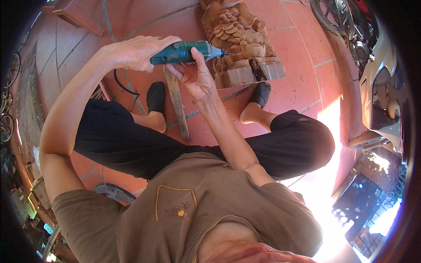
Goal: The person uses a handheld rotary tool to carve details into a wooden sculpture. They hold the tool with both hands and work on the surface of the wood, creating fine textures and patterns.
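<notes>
A green rotary tool (177,52) with a grey nose lies level in front of me. My left hand (140,52) wraps round its rear end. Underneath the front of the body, my right hand (197,79) grips it, thumb up along the side. The thin bit (227,53) points right, at a carved brown wood sculpture (245,37) with rounded, layered relief. Whether the bit touches the wood I cannot tell. The sculpture rests on the floor just beyond my feet, its blocky base (241,75) nearest me.
A black cord (125,87) hangs from the tool's rear. Between my feet lies a narrow wood strip (177,105) on the red tiled floor (302,72). A wooden stool (74,17) stands far left; a motorbike (381,83) is at the right.
</notes>
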{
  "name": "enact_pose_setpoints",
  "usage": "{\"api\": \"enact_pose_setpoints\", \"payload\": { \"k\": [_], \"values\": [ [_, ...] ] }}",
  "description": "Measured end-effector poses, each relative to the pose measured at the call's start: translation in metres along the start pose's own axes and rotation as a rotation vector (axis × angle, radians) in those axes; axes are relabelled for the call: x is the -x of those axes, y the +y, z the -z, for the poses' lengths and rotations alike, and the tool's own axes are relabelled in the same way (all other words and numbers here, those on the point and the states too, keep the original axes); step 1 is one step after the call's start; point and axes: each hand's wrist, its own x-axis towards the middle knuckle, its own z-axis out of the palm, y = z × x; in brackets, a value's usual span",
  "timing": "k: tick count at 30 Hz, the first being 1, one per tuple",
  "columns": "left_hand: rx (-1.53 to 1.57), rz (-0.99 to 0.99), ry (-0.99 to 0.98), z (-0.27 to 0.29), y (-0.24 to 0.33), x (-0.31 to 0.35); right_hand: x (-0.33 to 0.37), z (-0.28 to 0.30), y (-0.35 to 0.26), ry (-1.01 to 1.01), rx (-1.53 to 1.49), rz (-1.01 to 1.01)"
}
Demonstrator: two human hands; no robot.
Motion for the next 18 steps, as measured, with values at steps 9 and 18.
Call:
{"api": "enact_pose_setpoints", "payload": {
  "k": [9, 18],
  "values": [
    [0.006, -0.031, 0.009, -0.006, -0.009, -0.001, -0.006, 0.010, 0.006, -0.029, 0.006, -0.018],
    [-0.009, 0.023, -0.030, 0.003, 0.001, 0.000, -0.007, 0.011, 0.004, -0.042, 0.000, -0.031]
  ]
}}
